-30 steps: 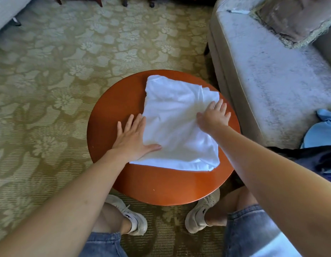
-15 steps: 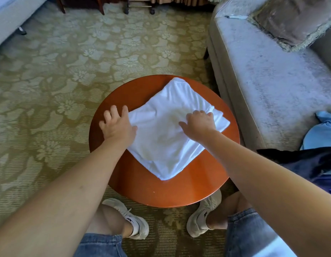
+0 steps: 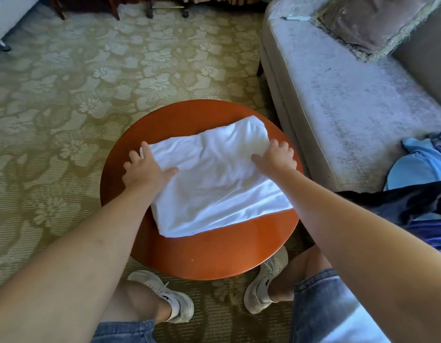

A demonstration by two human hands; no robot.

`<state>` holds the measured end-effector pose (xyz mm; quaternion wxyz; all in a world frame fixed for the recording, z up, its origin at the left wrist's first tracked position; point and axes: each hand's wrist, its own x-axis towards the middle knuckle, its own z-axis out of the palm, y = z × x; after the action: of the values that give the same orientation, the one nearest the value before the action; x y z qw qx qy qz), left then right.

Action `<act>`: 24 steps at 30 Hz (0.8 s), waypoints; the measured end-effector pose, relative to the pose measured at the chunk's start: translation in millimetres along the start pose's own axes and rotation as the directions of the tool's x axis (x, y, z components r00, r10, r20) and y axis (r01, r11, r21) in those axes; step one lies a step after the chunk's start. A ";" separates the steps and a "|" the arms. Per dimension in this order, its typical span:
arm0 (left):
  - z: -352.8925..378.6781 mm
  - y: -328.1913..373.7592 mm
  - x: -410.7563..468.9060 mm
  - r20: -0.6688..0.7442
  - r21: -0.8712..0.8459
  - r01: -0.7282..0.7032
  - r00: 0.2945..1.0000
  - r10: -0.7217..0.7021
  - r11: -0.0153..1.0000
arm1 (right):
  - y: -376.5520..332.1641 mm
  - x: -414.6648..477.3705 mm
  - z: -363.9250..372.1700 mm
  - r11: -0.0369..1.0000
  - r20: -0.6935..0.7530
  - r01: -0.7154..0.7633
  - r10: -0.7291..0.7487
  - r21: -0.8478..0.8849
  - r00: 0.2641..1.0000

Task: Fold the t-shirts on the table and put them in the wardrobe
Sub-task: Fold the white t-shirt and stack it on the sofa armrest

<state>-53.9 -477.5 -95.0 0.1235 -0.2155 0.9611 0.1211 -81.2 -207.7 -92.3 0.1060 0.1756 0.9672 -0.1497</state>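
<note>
No words can be read; the sneakers [image 3: 180, 308] carry small black marks, possibly brand logos.

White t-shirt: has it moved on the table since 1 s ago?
Yes. The white t-shirt has turned clockwise on the round table. Its long side now runs across the tabletop, with one end pointing toward the sofa.

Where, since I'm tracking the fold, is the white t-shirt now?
Head view, centre: the white t-shirt lies on the round table, with the left hand and right hand on its side edges.
</note>
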 end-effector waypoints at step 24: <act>12.6 -21.2 -18.9 -0.011 -0.342 -0.119 0.992 0.122 0.932 | 27.2 0.9 -2.3 0.843 0.166 0.062 -0.177 0.534 0.970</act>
<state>-25.5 -485.2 -105.1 0.0814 -0.1737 0.9362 0.2945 -72.3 -182.3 -97.3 0.1453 0.1202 0.8819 -0.4321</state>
